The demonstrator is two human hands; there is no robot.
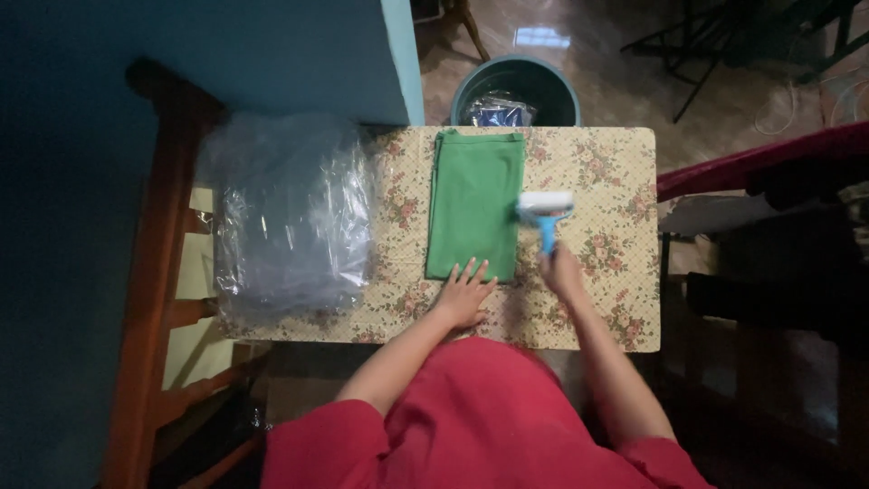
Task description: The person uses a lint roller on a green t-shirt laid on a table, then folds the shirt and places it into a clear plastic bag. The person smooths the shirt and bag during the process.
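The fingers [472, 268] of the left hand [463, 294] are lying spread apart and flat, their tips pressing on the near edge of a folded green cloth [474, 201] while the palm is resting on the worktop [615, 272] just below it. The fingers of the right hand [561, 272] are wrapping tightly around the blue handle of a lint roller [546, 210], whose white roll is sitting crosswise at the right edge of the green cloth, partly over the fabric and partly over the worktop beside it.

The green cloth is lying lengthwise in the middle of the worktop, folded into a tall neat rectangle, its far end reaching almost to the back edge. The worktop is wearing a cream covering printed with small flowers.

To the left of the cloth, a stack of clear plastic bags [294, 217] with dark contents is taking up the left end of the worktop and is overhanging it toward a wooden chair [158, 272] standing beside a blue wall. Beyond the far edge, a round dark bin [516, 91] is standing on the glossy floor, with crumpled plastic showing inside it. Both forearms are reaching forward from red sleeves [489, 417] at the near edge of the view.
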